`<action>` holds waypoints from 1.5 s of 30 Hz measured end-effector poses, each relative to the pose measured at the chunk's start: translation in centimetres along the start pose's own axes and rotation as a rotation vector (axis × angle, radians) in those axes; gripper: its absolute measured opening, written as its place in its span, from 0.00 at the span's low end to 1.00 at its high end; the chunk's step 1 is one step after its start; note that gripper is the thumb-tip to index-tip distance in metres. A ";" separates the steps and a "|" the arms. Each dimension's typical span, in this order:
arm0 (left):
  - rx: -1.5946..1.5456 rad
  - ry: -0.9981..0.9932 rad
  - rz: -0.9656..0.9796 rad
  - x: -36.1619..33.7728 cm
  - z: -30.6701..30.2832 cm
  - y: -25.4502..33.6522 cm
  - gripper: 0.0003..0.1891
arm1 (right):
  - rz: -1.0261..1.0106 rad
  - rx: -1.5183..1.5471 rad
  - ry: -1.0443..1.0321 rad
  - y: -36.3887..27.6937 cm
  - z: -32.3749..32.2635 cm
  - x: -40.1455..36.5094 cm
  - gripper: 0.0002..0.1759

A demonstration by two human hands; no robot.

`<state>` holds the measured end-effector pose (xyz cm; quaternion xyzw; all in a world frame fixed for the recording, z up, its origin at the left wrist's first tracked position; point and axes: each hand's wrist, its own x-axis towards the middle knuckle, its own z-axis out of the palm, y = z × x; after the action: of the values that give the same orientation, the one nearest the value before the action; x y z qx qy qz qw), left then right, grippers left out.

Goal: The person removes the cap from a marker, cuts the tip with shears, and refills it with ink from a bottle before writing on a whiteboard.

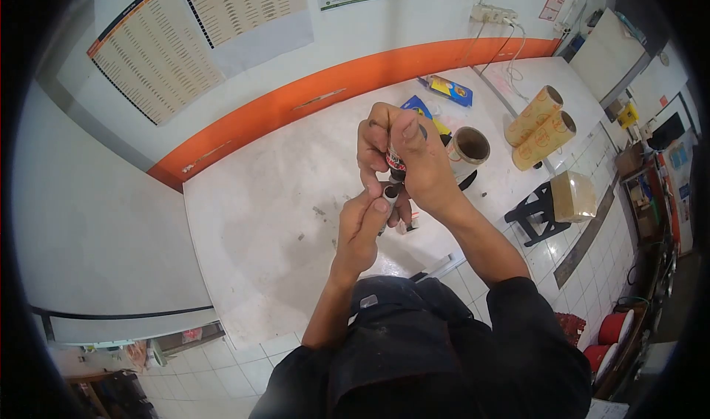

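Observation:
Above the white table (259, 219), my right hand (410, 153) is wrapped round a small dark bottle (397, 161) with a red and white label, its narrow end tilted down. Just below it, my left hand (362, 230) grips a small light-coloured tube (390, 192) whose dark round opening faces up. The bottle's lower end is at or just above that opening; whether they touch I cannot tell. My fingers hide much of both things.
Behind my right hand stand an open cardboard roll (471, 145) and a blue and yellow packet (450, 90). Two film rolls (543, 139) lie at the table's right. A black stool (538, 213) bearing a brown box (574, 197) is beyond the edge.

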<state>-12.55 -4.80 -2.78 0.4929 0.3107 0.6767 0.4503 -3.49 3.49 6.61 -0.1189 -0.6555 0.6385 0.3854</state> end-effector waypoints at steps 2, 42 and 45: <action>0.007 -0.006 0.007 0.0 0.0 0.0 0.18 | -0.011 0.001 0.009 -0.2 0.1 0.0 0.31; 0.019 -0.023 -0.025 -0.5 0.3 0.4 0.19 | -0.062 0.084 0.094 -1.0 0.9 -0.4 0.22; 0.019 -0.029 -0.037 -0.6 0.3 0.3 0.19 | -0.103 0.069 0.099 -0.7 0.8 -0.3 0.22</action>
<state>-12.30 -5.44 -2.64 0.5008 0.3195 0.6582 0.4625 -3.61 2.60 7.23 -0.1030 -0.6183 0.6335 0.4536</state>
